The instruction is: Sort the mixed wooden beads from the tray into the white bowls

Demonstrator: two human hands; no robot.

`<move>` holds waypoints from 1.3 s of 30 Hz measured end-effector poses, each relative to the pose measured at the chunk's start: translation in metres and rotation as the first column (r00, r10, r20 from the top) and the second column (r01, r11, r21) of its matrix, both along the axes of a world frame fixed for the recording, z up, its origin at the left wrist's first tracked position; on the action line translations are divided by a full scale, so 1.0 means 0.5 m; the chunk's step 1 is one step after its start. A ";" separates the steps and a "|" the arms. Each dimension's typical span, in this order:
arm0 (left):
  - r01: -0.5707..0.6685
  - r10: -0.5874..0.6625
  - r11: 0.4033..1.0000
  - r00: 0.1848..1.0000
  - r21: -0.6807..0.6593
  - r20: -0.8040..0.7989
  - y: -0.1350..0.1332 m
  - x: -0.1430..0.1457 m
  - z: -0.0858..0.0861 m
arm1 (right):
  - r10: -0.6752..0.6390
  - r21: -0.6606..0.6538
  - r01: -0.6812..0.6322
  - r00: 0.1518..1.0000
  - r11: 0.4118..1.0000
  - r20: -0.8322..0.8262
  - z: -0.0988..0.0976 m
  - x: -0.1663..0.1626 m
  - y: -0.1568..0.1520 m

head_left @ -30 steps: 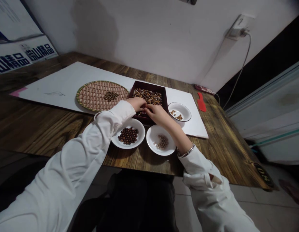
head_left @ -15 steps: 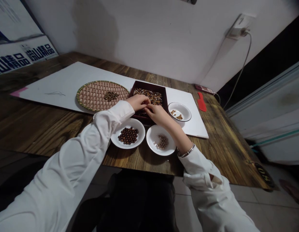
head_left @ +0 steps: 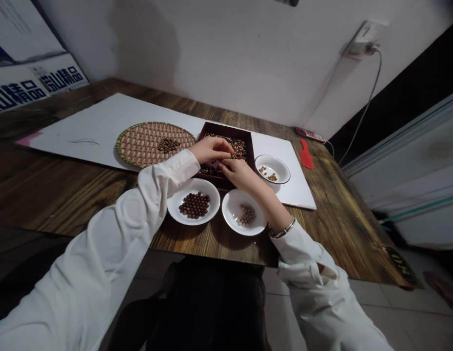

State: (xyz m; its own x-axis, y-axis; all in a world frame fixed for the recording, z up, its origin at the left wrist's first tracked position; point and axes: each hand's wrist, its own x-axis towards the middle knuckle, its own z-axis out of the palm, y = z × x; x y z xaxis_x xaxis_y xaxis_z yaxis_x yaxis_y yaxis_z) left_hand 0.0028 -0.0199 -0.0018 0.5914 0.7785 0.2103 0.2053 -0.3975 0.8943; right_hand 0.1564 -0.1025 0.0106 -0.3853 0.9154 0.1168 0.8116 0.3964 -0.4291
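My left hand (head_left: 212, 149) is over the dark red box (head_left: 219, 183), thumb and fingertips drawn together above the mixed small beads (head_left: 241, 149) inside. Beside it my right hand (head_left: 238, 171) reaches over the box's near right part, its fingers curled inward. Whatever either set of fingertips pinches is too small or hidden to make out. Just in front of the box, a white bowl (head_left: 174, 210) contains dark brown beads (head_left: 194, 204). Below my right wrist another white bowl (head_left: 229, 222) has pale pinkish beads (head_left: 246, 215).
A round woven tray (head_left: 136, 146) with greenish-brown beads (head_left: 168, 145) lies left of the box. Right of it stands a dark-rimmed white bowl (head_left: 281, 168) with a few yellowish beads (head_left: 272, 177). A red scraper-like piece (head_left: 305, 156) and a phone-like device (head_left: 309, 134) lie farther right.
My left hand has shifted slightly, its fingers reaching farther right over the beads and lifted a little, uncovering more of the box's near left part. My right hand has barely moved.
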 end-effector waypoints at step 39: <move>0.069 -0.069 0.990 0.998 -0.120 0.010 -0.007 -0.006 0.012 | -0.028 0.004 0.028 0.996 1.000 0.083 0.002 -0.003 0.002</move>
